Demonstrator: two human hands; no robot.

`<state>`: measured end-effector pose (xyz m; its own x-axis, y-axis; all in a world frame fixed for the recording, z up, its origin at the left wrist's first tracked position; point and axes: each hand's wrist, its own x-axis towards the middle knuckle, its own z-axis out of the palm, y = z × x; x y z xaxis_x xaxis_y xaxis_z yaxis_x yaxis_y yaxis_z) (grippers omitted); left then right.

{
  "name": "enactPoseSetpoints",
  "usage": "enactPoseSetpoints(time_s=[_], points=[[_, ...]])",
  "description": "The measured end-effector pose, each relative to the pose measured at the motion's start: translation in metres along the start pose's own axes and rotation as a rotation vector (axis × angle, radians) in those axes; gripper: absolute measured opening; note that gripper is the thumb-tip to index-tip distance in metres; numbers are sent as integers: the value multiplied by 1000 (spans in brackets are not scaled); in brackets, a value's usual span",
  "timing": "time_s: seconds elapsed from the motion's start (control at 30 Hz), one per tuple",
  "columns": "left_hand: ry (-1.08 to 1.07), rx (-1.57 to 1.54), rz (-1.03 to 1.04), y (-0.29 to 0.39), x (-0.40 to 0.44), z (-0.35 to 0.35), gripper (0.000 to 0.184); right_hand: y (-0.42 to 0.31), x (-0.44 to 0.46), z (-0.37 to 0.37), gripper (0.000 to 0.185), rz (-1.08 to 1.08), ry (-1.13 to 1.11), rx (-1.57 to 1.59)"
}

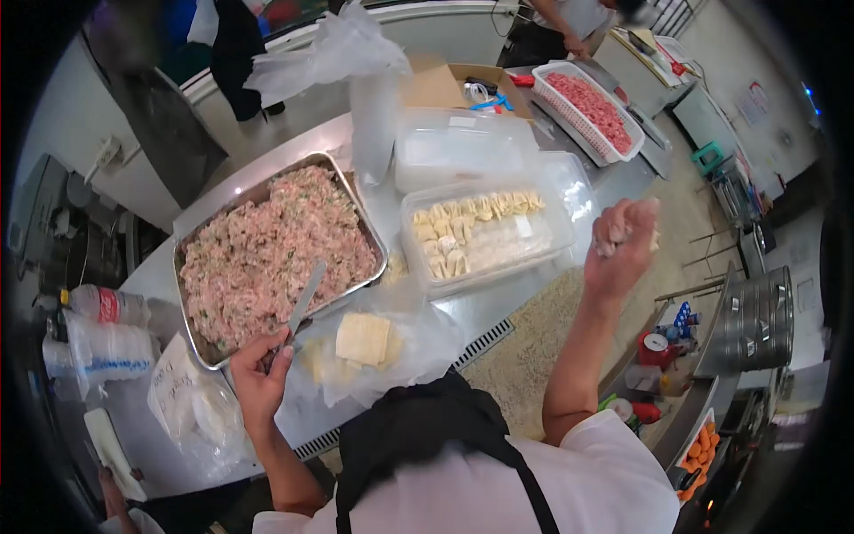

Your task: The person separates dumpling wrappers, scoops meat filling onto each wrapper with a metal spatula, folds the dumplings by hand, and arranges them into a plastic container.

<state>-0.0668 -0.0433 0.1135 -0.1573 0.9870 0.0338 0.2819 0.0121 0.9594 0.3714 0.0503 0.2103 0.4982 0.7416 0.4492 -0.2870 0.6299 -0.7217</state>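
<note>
My left hand (261, 374) is closed around the handle of a flat spreading knife (308, 295), whose blade reaches over the near edge of a metal tray (377, 236). Minced meat filling (276, 245) flecked with green fills that tray. Raised at the right, my right hand (625, 245) is closed; a pale edge of what looks like a dumpling wrapper (656, 241) shows beside the fingers, mostly hidden. A stack of square wrappers (363, 339) lies on plastic in front of me. Folded dumplings (456, 264) line part of a clear plastic box (498, 283).
Another lidded plastic box (464, 142) stands behind the dumplings. A white basket of red meat (587, 109) and a cardboard box (433, 82) are farther back. Plastic bags (200, 409) and a bottle (105, 304) lie left. Other people stand at the back and lower left.
</note>
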Motion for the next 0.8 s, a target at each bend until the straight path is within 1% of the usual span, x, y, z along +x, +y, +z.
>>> enactPoseSetpoints(time_s=[0.03,0.1,0.13,0.17,0.2,0.27,0.3,0.37,0.4,0.47,0.5,0.57,0.6,0.67,0.8], points=[[8,-16,25,0,1,4,27,9,4,-5,29,-7,76,-116],[11,-43,11,-4,1,4,27,51,8,-31,32,206,58,-521],[10,-69,5,-6,1,5,27,69,10,-42,32,390,-2,-664],[23,-77,0,-5,1,3,27,87,11,-56,34,481,-204,-781],[15,-40,-3,-3,0,0,28,90,9,-56,32,511,-387,-1036],[13,-3,-9,-4,-2,-3,28,95,6,-59,34,735,-477,-1101],[26,-10,-9,-5,-3,-3,29,103,7,-66,34,736,-481,-1101],[34,-17,-6,-9,-2,-2,29,125,11,-86,39,525,-652,-1108],[28,-10,-13,-12,-2,-2,30,128,12,-82,39,525,-648,-1109],[22,-4,-20,-15,-3,1,31,135,11,-64,44,307,-783,-1274],[20,-8,-18,-15,-4,3,31,140,9,-60,44,306,-783,-1274],[21,-12,-16,-14,-4,5,31,149,6,-53,51,114,-801,-1309],[22,-11,-30,-12,-4,5,32,152,5,-50,51,113,-803,-1308],[26,-8,-45,-12,-5,4,32,156,4,-44,56,209,-732,-1293],[53,-11,-17,-17,-9,1,32,168,4,-47,55,209,-701,-1360]])
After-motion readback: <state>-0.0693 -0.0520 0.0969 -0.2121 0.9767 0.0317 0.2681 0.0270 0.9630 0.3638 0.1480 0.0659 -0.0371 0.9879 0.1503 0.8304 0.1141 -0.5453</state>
